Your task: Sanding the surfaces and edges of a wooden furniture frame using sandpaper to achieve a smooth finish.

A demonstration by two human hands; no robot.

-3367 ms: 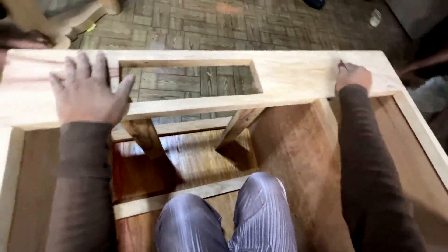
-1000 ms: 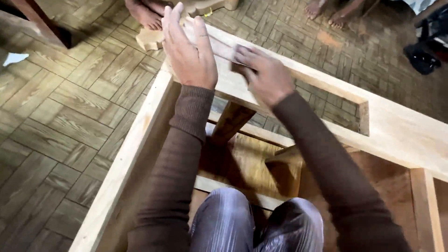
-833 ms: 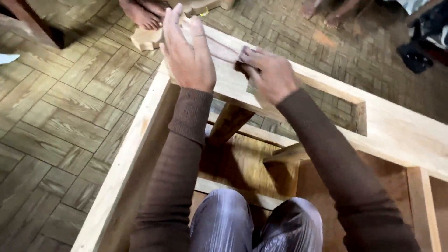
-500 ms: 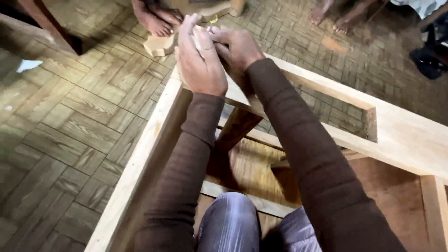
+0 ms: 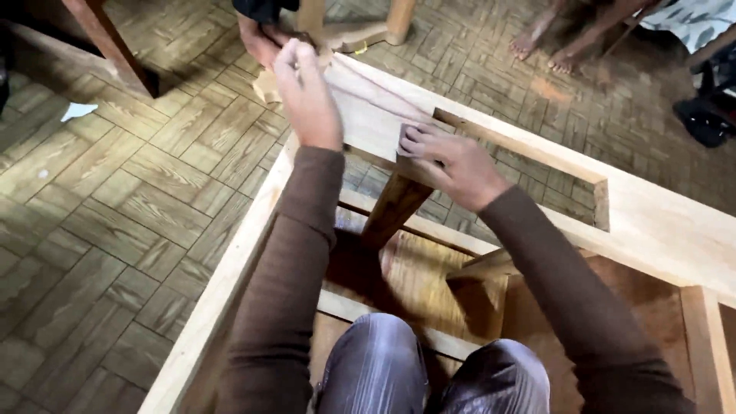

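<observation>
The right hand is pressing a small dark sanding pad flat against the top face of the pale wooden frame, fingers curled over it, right at the near-left corner of the long rectangular cutout. The left hand is lying open and flat on the same board further out toward the frame's far corner, fingers stretched, not gripping anything, just bracing the wood.

Judging from how it looks, the sanding is sitting somewhere in the middle. The wide top rail is looking fairly smooth and light over on the right side, while the patch between the two hands is showing a pinkish, streaky grain that I'd guess is where the rubbing is happening now. Can't really tell from here whether the side rails or the inner edges of the cutout are getting any attention, and the reddish panel down inside the frame is looking untouched and rougher.

Further out: the person's knees in striped grey trousers are tucked inside the frame, it's all sitting on a parquet floor, and someone else's bare feet are resting just past the far edge.
</observation>
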